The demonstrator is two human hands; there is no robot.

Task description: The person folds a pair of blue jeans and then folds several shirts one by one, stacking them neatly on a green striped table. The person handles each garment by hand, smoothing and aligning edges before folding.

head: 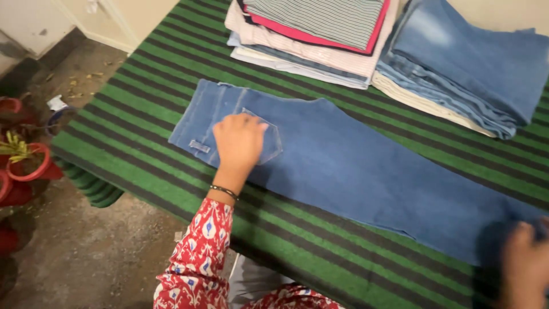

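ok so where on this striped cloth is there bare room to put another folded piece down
Bare striped cloth lies left of the jeans, and a strip runs along the near edge between the left hand and right hand. The far side is crowded by the shirt stack and denim stack.

We see soft, even indoor light that seems to fall from above; no lamp shows. The blue jeans [354,166] and the green and black striped cloth [143,149] are evenly lit, without glare or hot spots. A faint, soft-edged shadow lies just beside the left hand [239,140], which is fairly sharp. The right hand [526,269], at the near right corner, is smeared by motion blur, with a dark smudge beside it. The floor [86,252] on the near left is dimmer, and the red pots [26,166] sit in gloom. The folded clothes stack [314,34] at the far edge looks slightly soft.
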